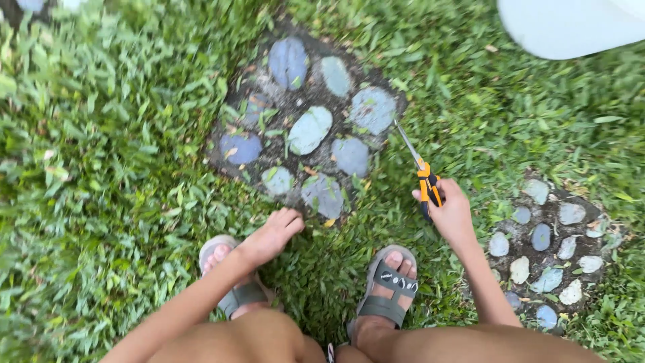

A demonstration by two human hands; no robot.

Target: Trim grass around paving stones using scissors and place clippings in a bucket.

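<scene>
Left: dense green lawn grass (101, 168), blades long and floppy, soft, no stiffness to push against. Left hand (272, 235) reaches down to the grass at the near edge of the round dark stepping stone set with blue-grey pebbles (306, 128); fingers together and slightly curled, empty as far as I can see, tips at or just above the blades, can't tell if touching. Grey strapped sandals, left (232, 292) and right (390, 289), flat on the grass near the stone. Right hand (451, 214) closed around the orange-and-black handles of the slim garden shears (424, 176); thin grey metal blades point far-left, tip right at the stone's right edge, look closed or nearly so. Judging: shears are light, rigid, sharp at the tip; hold by the moulded handles only, grip looks non-slip. Further right, a second smaller pebbled stepping stone (551, 249). White curved object (571, 27) far right, partly out of frame, unclear what.
</scene>
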